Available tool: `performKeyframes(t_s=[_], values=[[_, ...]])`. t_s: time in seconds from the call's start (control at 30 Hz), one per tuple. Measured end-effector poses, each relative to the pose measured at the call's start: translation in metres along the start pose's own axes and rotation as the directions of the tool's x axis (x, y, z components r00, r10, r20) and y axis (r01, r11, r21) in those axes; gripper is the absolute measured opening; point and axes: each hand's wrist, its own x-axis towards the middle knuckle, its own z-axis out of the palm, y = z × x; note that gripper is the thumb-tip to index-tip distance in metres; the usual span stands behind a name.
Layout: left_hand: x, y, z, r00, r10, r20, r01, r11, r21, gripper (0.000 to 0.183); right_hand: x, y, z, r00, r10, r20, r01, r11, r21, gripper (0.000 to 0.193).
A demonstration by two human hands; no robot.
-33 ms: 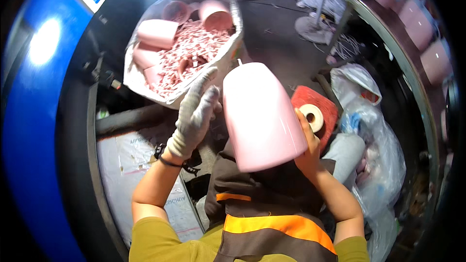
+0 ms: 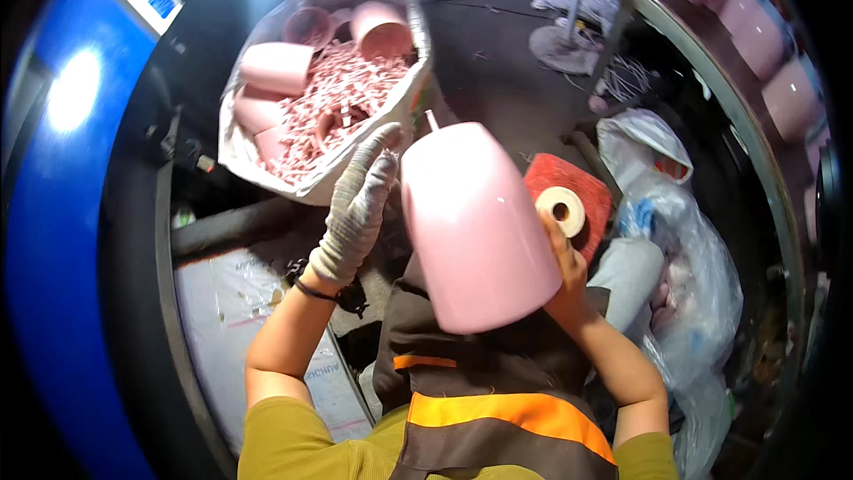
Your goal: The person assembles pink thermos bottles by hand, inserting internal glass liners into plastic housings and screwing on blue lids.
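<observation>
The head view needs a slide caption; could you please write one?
Bare right hand holding a pink pot, gloved left hand beside it, sack of scraps beyond.

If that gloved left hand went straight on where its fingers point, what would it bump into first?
Probably the near side of the white sack holding pink scraps, which lies ahead of the left hand; how far off is unclear from this single view.
</observation>
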Motion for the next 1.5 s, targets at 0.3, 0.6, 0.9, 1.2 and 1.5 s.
performKeyframes(t_s=[0.3, 0.6, 0.9, 1.2, 1.5], values=[[0.033, 0.028, 0.068, 0.594, 0.340, 0.729, -0.751, 0.558, 0.353, 0.022, -0.006, -0.009, -0.116, 0.976, -0.074, 0.206, 0.107, 0.981, -0.159, 0.040], [0.015, 0.039, 0.067, 0.420, 0.023, 0.907, -0.736, 0.593, 0.326, 0.035, 0.047, -0.007, -0.100, 0.850, -0.243, 0.468, 0.295, 0.955, -0.039, 0.012], [0.007, 0.013, 0.018, 0.893, 0.158, 0.421, -0.264, 0.942, 0.207, 0.025, 0.187, 0.010, -0.065, 0.988, 0.157, -0.014, -0.149, 0.957, 0.248, 0.070], [-0.007, -0.050, 0.104, 0.642, -0.287, 0.711, 0.445, 0.894, -0.041, 0.014, -0.076, 0.137, -0.237, 0.475, 0.880, 0.024, -0.879, 0.472, 0.070, 0.031], [0.033, -0.064, 0.199, 0.161, -0.424, 0.891, 0.660, 0.717, 0.222, 0.021, -0.247, 0.033, -0.278, 0.031, 0.994, 0.101, -0.731, -0.047, 0.681, 0.029]])
